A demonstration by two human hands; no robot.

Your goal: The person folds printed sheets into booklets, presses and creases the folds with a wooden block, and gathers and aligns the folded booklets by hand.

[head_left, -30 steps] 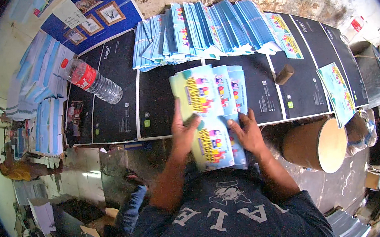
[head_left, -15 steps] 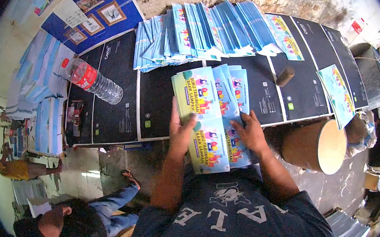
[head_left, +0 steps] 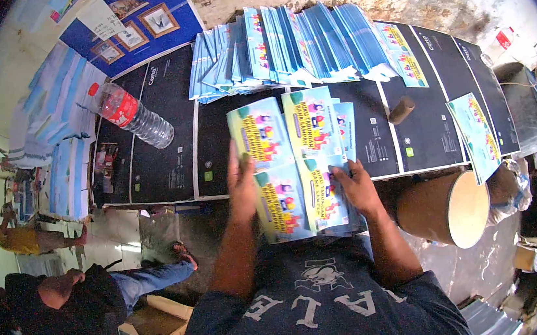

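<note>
Long printed cover sheets, blue and yellow-green with cartoon figures, are spread in front of my chest. My left hand (head_left: 241, 185) is closed on the left edge of one cover sheet (head_left: 258, 132), tilted away from the others. My right hand (head_left: 356, 188) grips the right edge of a small fanned bunch of cover sheets (head_left: 311, 120), its thumb lying on top. The sheets hide part of the fingers of both hands. Beyond them, a long row of folded blue booklets (head_left: 324, 44) leans against the wall side of the black-topped table (head_left: 234, 148).
A plastic bottle (head_left: 135, 116) lies on the table's left, near tall paper stacks (head_left: 57, 118). At right are a small cylinder (head_left: 401, 110), a loose cover sheet (head_left: 474, 133) over the edge and a round drum (head_left: 446, 211). Two people (head_left: 66, 300) are at lower left.
My left hand has shifted left with the front sheet, opening a gap and showing more of the sheet behind it. The right hand stays nearly in place. The person at lower left has shifted.
</note>
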